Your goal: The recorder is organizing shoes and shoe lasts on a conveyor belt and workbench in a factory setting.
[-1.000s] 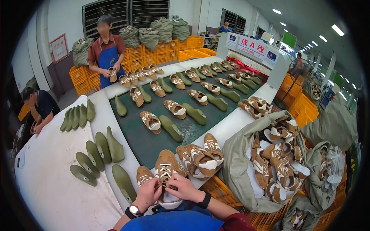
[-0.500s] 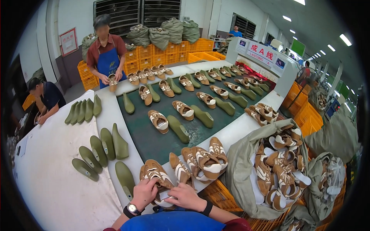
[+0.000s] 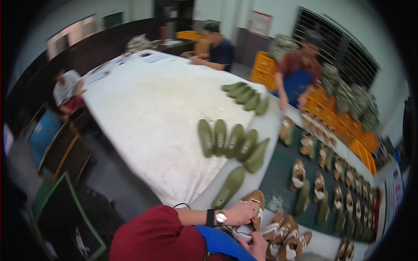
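A brown and white sneaker [image 3: 259, 196] sits at the near end of the belt, its toe pointing away from me. My left hand [image 3: 242, 213], below a wristwatch, is closed on the upper near the shoe's opening. My right hand [image 3: 257, 247] grips the heel side, its thumb along the pale collar; the other fingers are partly hidden. Just left of the shoe lies a single green shoe last [image 3: 229, 186] on the white table edge. Several more brown sneakers [image 3: 287, 239] stand close together to the right of my hands.
A row of green lasts [image 3: 235, 140] lies on the white cloth-covered table [image 3: 143, 126], with another group behind. Sneakers and lasts line the dark green belt [image 3: 283, 167]. An aproned co-worker [image 3: 300, 69] stands across it; two other people sit around the table. Orange crates [image 3: 333, 113] stand behind.
My view has swung left, bringing the white table and a seated person into sight. Both hands stay on the sneaker. The co-worker's hands have come away from the shoe they held.
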A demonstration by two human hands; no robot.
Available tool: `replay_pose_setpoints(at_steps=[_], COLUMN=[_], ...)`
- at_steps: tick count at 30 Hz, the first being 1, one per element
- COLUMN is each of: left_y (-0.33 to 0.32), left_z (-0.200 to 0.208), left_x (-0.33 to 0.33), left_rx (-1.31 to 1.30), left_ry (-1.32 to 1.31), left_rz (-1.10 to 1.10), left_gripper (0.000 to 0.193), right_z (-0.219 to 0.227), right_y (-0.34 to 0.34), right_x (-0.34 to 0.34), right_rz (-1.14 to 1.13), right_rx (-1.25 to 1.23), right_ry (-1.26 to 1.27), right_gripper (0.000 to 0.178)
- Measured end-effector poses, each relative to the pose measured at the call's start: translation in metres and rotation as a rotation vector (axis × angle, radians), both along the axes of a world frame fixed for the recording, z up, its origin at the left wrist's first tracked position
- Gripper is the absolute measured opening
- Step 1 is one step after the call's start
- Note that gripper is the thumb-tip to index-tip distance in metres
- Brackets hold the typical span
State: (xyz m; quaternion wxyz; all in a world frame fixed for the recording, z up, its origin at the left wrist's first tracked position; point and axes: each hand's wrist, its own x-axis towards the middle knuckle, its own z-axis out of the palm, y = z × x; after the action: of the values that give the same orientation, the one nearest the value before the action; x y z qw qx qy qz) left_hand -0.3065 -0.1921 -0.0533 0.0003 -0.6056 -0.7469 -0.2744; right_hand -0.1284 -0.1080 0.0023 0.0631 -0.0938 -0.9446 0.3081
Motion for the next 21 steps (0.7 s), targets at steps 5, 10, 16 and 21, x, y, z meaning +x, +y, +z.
replay_pose_setpoints(at_steps=[5,10,16,21], left_y=[-0.030,-0.063,-0.074,-0.062], left_z=[-0.003,-0.012,-0.014,-0.021], left_x=[0.001,0.005,0.009,0.000], left_rx=[0.000,0.121,0.198,0.270], left_ry=[-0.096,-0.203,-0.285,-0.568], left_rz=[0.193,0.387,0.357,0.266], left_gripper=[0.021,0.014,0.014,0.034], right_z=[-0.001,-0.013,-0.013,-0.017], right_y=[-0.004,-0.004,-0.002,0.017], right_x=[-0.025,-0.039,-0.042,-0.031], right_rz=[0.136,0.326,0.394,0.292], right_rx=[-0.023,0.009,-0.007,-0.050], right_ry=[0.059,0.037,0.070,0.131], right_gripper=[0.026,0.025,0.026,0.025])
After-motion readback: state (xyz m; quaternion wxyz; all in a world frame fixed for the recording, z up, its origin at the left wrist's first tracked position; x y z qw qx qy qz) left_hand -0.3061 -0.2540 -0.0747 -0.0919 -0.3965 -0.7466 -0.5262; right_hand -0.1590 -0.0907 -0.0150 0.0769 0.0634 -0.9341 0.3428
